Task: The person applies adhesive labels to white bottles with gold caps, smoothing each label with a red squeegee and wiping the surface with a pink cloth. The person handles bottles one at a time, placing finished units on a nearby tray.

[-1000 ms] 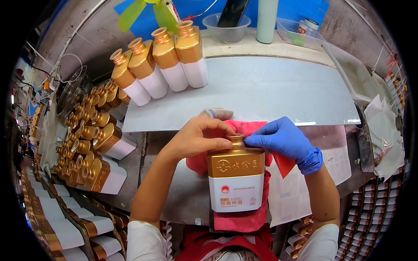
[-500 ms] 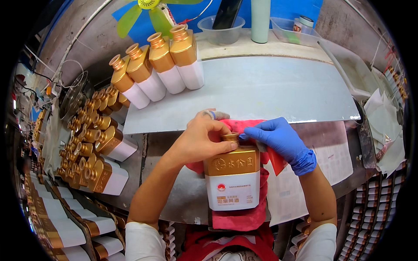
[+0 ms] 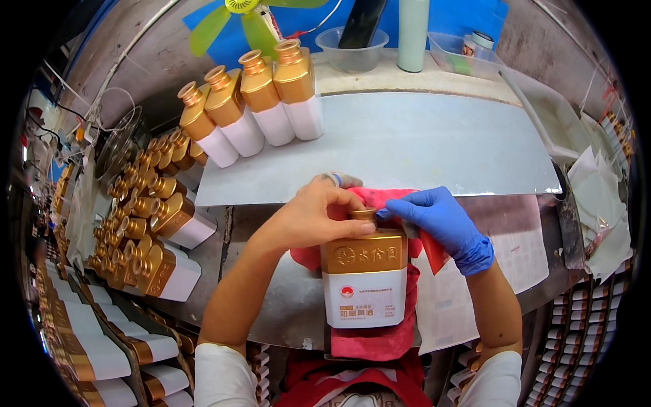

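Note:
A square bottle (image 3: 365,277) with a gold shoulder and a white lower half lies on a red cloth (image 3: 369,339) in front of me, its neck pointing away. My bare left hand (image 3: 313,216) curls over the gold neck and shoulder. My right hand (image 3: 441,220), in a blue glove, pinches at the bottle's mouth from the right, with the red cloth bunched under it. What the fingertips hold at the mouth is hidden.
Several finished gold-and-white bottles (image 3: 252,108) stand in a row at the back left of a grey sheet (image 3: 420,146). Many more bottles (image 3: 146,224) crowd the left side. A clear bowl (image 3: 349,51), a pale cylinder (image 3: 413,34) and a plastic tray (image 3: 475,54) sit behind. Papers (image 3: 597,197) lie right.
The bottle and both hands have stayed together at the neck; the gloved right hand has edged closer to the bottle's mouth. The view has shifted slightly.

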`<state>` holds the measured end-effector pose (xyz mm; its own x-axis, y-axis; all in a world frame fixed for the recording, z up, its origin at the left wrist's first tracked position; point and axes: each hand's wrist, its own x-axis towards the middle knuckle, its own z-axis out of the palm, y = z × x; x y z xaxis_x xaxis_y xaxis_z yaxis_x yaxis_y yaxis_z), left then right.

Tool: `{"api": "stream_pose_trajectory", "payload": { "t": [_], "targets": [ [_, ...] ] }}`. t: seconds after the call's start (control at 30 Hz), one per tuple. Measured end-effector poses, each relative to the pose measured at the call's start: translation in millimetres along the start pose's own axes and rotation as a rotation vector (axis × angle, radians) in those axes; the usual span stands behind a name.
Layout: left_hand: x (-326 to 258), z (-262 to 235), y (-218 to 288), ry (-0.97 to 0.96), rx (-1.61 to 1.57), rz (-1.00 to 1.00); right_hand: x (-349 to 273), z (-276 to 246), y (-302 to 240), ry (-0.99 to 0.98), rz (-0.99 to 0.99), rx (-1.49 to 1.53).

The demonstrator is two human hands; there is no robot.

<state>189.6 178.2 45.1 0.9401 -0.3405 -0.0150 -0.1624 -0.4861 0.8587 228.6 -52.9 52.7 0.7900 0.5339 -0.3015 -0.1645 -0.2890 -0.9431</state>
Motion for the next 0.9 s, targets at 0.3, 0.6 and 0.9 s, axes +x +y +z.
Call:
{"api": "stream_pose_trajectory", "payload": {
  "t": [0.3,0.6,0.9],
  "targets": [
    [1,-7,-1,-0.106,-0.125,0.089,2,-1,1,-0.018,-0.011,-0.025],
    [-4,-14,-1,-0.150,-0.200,0.034,1,3,2,0.011,-0.034,-0.036],
    [1,-7,-13,-0.072,-0.181,0.086,5,10,6,0.142,-0.070,-0.379]
  ]
}}
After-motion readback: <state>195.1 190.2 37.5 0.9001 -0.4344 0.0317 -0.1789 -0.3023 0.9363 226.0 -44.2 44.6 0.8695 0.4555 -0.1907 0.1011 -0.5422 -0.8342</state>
